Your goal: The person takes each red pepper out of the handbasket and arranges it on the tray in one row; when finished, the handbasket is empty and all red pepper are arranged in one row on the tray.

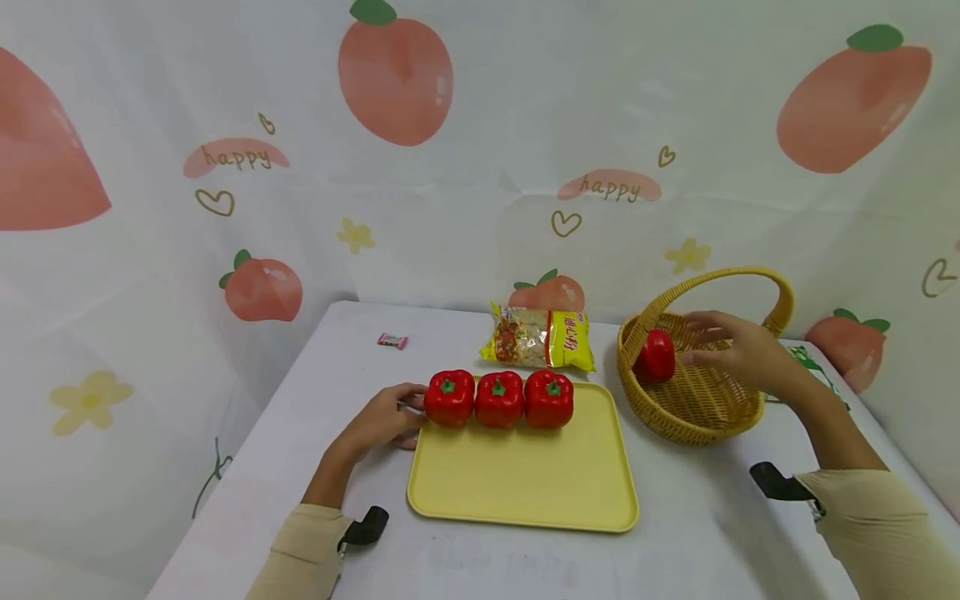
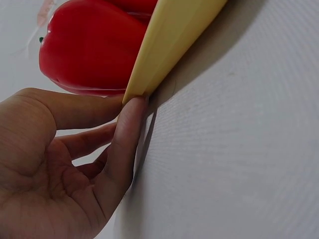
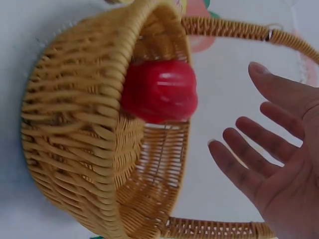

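Note:
My left hand [image 1: 381, 419] pinches the left rim of a yellow tray [image 1: 525, 479] between thumb and finger, as the left wrist view shows. Three red bell peppers [image 1: 499, 400] with green stems stand in a row along the tray's far side, the leftmost one right by that hand. Over a wicker basket [image 1: 686, 432] with an arched handle is my right hand [image 1: 738, 350], its fingers spread with nothing in them. One more red bell pepper [image 3: 162, 92] lies inside the basket against its left wall, apart from the right hand's fingers.
A yellow noodle bag [image 1: 540, 337] lies behind the tray, near the back of the white table [image 1: 360, 367]. To its left is a small pink wrapped candy [image 1: 392, 341]. A green-and-white packet [image 1: 813, 367] sits partly hidden behind the basket and right arm.

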